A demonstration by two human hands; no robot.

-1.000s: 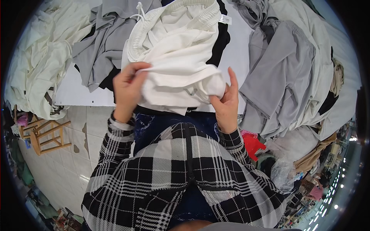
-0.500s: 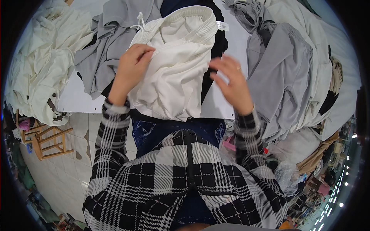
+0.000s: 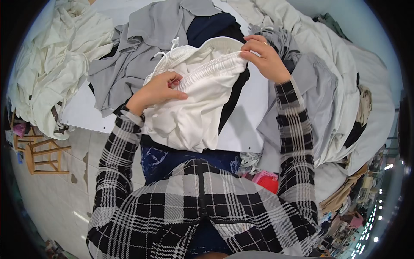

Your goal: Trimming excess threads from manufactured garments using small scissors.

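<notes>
A pair of white drawstring pants [image 3: 194, 112] lies on the white table in front of me, its gathered elastic waistband facing away and gaping open. A white cord hangs out at the waistband's left side. My right hand [image 3: 263, 56] pinches the right end of the waistband between thumb and fingers and raises it a little. Over the front of the pants, just below the waistband, is my left hand [image 3: 159, 90], thumb and fingers apart, touching the cloth. Dark garments [image 3: 235, 99] show from under the right edge of the pants.
Grey garments [image 3: 129, 64] lie left of the pants, with a navy one [image 3: 211, 28] behind. A heap of cream cloth [image 3: 56, 60] sits at far left, and grey and white garments [image 3: 315, 86] pile up at right. A wooden stool [image 3: 45, 157] stands on the tiled floor.
My right hand has moved up and away from me, taking hold of the waistband's right end. My left hand has shifted right and nearer me, its fingers lying on the pants' front.
</notes>
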